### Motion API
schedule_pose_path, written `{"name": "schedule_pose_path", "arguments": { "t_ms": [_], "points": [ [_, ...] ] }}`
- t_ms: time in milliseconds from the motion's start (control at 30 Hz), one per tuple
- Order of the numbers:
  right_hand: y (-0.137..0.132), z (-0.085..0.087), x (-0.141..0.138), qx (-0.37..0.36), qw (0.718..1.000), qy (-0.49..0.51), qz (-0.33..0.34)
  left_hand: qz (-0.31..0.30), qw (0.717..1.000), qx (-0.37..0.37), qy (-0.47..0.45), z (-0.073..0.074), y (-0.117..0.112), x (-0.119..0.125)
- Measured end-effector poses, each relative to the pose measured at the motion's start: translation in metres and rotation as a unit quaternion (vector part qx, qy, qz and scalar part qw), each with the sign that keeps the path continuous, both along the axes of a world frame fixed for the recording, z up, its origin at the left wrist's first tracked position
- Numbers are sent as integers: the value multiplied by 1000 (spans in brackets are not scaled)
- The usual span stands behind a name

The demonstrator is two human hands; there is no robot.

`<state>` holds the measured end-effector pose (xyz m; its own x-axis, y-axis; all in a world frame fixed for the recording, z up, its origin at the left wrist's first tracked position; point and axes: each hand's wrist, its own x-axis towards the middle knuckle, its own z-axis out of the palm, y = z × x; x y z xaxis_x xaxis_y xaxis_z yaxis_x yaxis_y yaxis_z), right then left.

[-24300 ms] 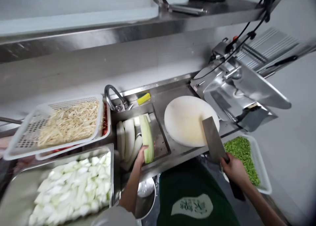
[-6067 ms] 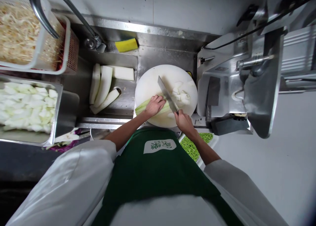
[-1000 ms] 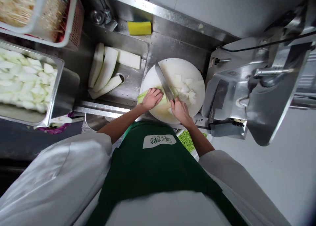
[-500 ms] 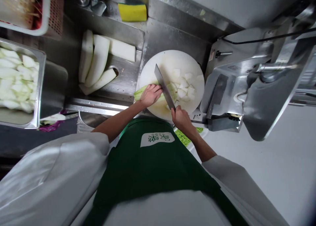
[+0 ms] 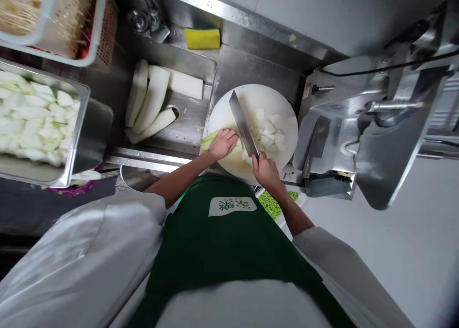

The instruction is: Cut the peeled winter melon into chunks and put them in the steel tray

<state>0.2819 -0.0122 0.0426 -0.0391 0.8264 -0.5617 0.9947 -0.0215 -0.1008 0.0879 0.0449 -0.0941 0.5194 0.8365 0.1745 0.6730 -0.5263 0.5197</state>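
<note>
My right hand (image 5: 267, 172) is wrapped round the handle of a cleaver (image 5: 243, 122), whose broad blade slants up and left over a round white cutting board (image 5: 265, 92). My left hand (image 5: 224, 144), fingers bent and together, presses down on a pale green peeled melon strip (image 5: 207, 142) at the board's left side. The blade is just right of those fingertips; whether its edge touches the strip is hard to tell. Cut melon chunks (image 5: 270, 134) lie in a loose heap right of the blade.
Larger peeled melon pieces (image 5: 152, 98) lie in the steel sink. At left, a steel pan (image 5: 83, 122) holds many cut chunks beneath a basket (image 5: 103, 46). A yellow sponge-like block (image 5: 202, 38) sits behind. A metal slicing machine (image 5: 330, 132) stands close on the right.
The view has shifted, so the surroundings appear farther right and lower. The cleaver blade is a little farther from my left fingertips. Both hands keep their holds.
</note>
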Motion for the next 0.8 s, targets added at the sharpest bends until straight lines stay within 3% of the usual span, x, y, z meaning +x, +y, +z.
{"name": "schedule_pose_path", "arguments": {
  "t_ms": [100,167,367,467,800],
  "points": [
    [-11,13,-3,-30,1000,-2,7,-1,1000,11,4,0,0,0],
    [-10,9,-9,-38,999,2,4,-3,1000,12,0,-2,0,0],
    [17,-43,-33,5,999,37,-27,-10,1000,-4,-27,-5,2,-4],
    [27,-52,-29,14,999,48,-17,-20,999,-2,-27,-4,1,-9],
    [-13,10,-19,-13,1000,-15,2,-12,1000,5,2,-2,-3,-11]
  ]
}}
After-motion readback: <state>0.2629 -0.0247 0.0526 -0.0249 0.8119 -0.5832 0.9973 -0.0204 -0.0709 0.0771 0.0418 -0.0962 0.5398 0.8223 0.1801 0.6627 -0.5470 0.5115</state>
